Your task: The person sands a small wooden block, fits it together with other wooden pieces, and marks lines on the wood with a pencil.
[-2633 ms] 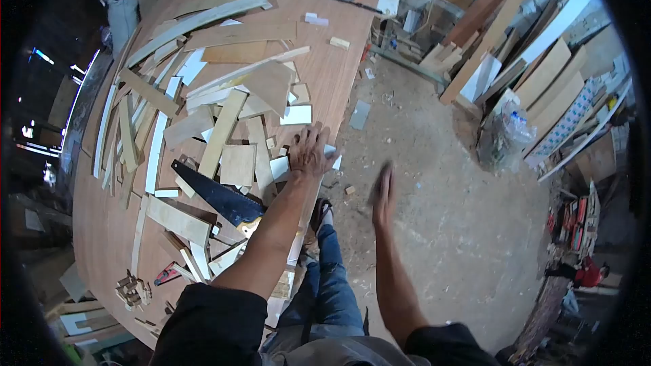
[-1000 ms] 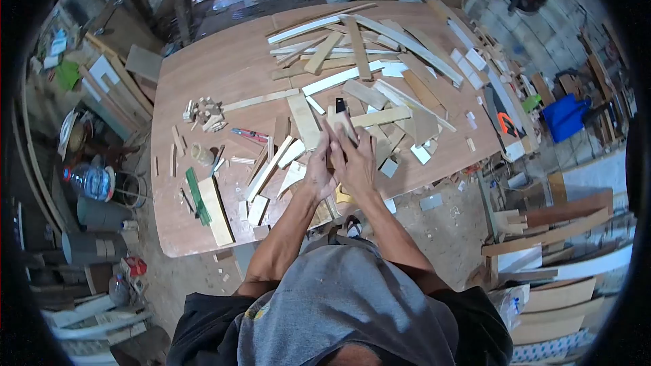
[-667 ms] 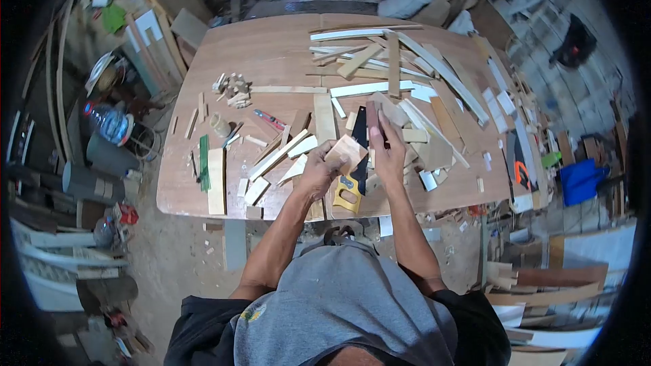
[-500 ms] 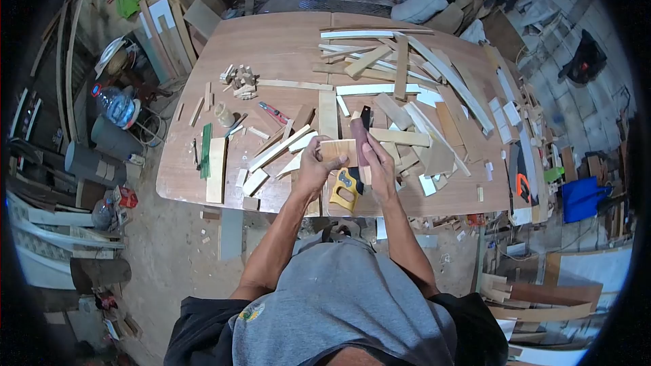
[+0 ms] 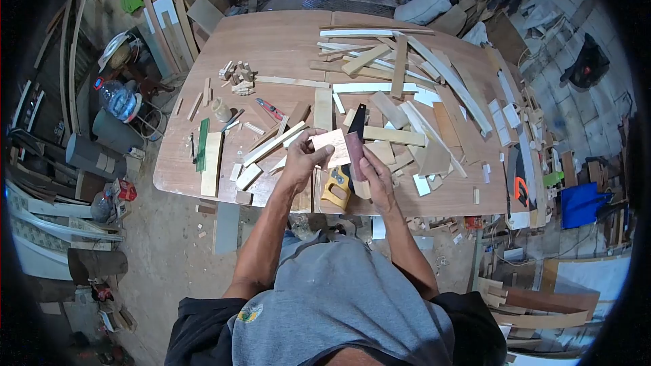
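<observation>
In the head view, my left hand (image 5: 298,166) is closed on a small flat wooden piece (image 5: 331,148), its thumb on the near face. My right hand (image 5: 380,179) grips a sanding block (image 5: 355,152), a pale wooden bar with reddish-brown sandpaper about it. The block's sandpaper meets the right edge of the wooden piece, or lies very close to it. Below both, a handsaw with a yellow handle (image 5: 335,192) lies on the table, its dark blade partly hidden by the block and my hands.
Wood strips and offcuts (image 5: 400,68) pile up across the right of the brown table (image 5: 285,41). To the left are small wooden blocks (image 5: 241,76), a red utility knife (image 5: 270,108), a green strip (image 5: 203,144) and a pale board (image 5: 211,166). Another saw (image 5: 519,186) lies at the right edge.
The wooden piece has tilted, its broad face now lit and turned more upward. Both hands have shifted slightly left, and the sanding block has moved down along the piece's edge.
</observation>
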A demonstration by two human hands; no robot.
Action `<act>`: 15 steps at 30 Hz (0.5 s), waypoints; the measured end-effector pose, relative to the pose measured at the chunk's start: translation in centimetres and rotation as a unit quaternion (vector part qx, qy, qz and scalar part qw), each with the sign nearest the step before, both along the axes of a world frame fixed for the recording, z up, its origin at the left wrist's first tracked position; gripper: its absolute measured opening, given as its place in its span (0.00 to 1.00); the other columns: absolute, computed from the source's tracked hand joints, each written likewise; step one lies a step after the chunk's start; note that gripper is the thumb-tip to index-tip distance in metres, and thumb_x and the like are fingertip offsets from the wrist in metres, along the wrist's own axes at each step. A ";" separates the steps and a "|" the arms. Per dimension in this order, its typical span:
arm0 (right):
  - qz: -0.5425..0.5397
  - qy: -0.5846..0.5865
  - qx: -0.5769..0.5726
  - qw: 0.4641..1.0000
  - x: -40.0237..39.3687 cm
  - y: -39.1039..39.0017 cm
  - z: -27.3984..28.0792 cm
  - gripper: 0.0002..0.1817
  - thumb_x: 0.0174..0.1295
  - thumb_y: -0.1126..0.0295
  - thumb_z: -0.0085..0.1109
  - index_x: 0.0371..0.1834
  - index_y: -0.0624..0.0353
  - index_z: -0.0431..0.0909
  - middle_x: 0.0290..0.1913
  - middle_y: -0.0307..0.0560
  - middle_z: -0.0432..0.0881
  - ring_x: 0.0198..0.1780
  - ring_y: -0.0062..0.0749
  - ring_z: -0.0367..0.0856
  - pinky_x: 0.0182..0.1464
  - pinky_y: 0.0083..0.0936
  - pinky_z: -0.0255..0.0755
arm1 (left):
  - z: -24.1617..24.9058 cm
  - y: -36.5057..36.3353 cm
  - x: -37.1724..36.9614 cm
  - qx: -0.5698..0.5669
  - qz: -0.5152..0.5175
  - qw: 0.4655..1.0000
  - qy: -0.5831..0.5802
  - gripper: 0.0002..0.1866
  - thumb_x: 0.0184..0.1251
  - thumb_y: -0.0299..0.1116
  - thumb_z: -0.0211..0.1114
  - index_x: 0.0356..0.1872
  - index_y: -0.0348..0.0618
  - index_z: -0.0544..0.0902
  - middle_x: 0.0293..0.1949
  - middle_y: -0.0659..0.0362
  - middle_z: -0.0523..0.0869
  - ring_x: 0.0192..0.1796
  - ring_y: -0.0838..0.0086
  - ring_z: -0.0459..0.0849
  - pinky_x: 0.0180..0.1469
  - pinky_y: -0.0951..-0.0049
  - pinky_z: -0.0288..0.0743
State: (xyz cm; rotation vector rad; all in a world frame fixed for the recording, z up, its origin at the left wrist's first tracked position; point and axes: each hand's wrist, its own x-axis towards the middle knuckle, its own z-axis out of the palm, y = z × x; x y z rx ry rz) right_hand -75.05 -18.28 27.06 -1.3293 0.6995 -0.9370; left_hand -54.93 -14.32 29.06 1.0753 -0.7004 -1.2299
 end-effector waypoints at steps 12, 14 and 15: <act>-0.158 -0.032 -0.084 0.983 3.8 -0.9 3.0 0.28 0.77 0.61 0.50 0.72 0.71 0.68 0.71 0.59 0.73 0.70 0.39 0.72 0.72 0.29 0.61 | 2.5 -1.7 -2.7 -0.073 -0.019 0.990 -0.121 0.13 0.74 0.36 0.66 0.51 0.43 0.74 0.26 0.65 0.80 0.20 0.86 0.73 0.18 0.82 0.64; -0.170 -0.009 -0.072 0.983 4.4 -3.2 4.4 0.28 0.77 0.61 0.50 0.72 0.71 0.68 0.71 0.59 0.73 0.70 0.38 0.72 0.72 0.28 0.61 | 3.6 -1.5 -2.4 -0.028 -0.053 0.993 -0.104 0.11 0.74 0.31 0.64 0.50 0.39 0.74 0.34 0.62 0.81 0.34 0.83 0.77 0.34 0.78 0.73; -0.174 -0.006 -0.068 0.982 4.3 -3.5 4.2 0.28 0.77 0.61 0.50 0.72 0.71 0.68 0.71 0.59 0.73 0.70 0.38 0.72 0.72 0.28 0.61 | 3.2 -1.3 -2.5 -0.024 -0.057 0.993 -0.103 0.11 0.74 0.31 0.64 0.50 0.39 0.74 0.34 0.62 0.81 0.34 0.83 0.77 0.34 0.78 0.73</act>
